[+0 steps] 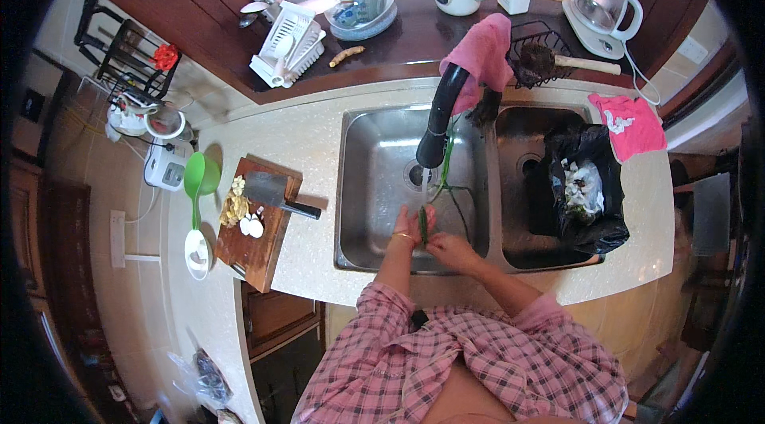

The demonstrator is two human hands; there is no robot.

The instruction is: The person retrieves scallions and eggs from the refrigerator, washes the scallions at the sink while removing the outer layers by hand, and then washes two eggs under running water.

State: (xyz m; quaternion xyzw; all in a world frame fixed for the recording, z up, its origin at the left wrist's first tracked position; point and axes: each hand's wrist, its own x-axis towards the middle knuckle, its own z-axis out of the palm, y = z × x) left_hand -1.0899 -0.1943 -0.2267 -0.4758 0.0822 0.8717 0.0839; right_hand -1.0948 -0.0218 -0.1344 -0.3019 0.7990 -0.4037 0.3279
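Water runs from the black faucet into the left basin of the steel sink. Under the stream, my left hand holds a slim green vegetable, perhaps a pepper or small cucumber. My right hand is at its lower end, fingers close together; whether they grip it cannot be told. Behind the hands, long green stalks hang beside the faucet into the basin. A pink cloth is draped over the faucet's top.
Left of the sink, a wooden cutting board bears a cleaver, ginger and garlic. A green ladle and a white dish stand beyond. A black bag-lined container with scraps sits over the right basin, near a pink rag.
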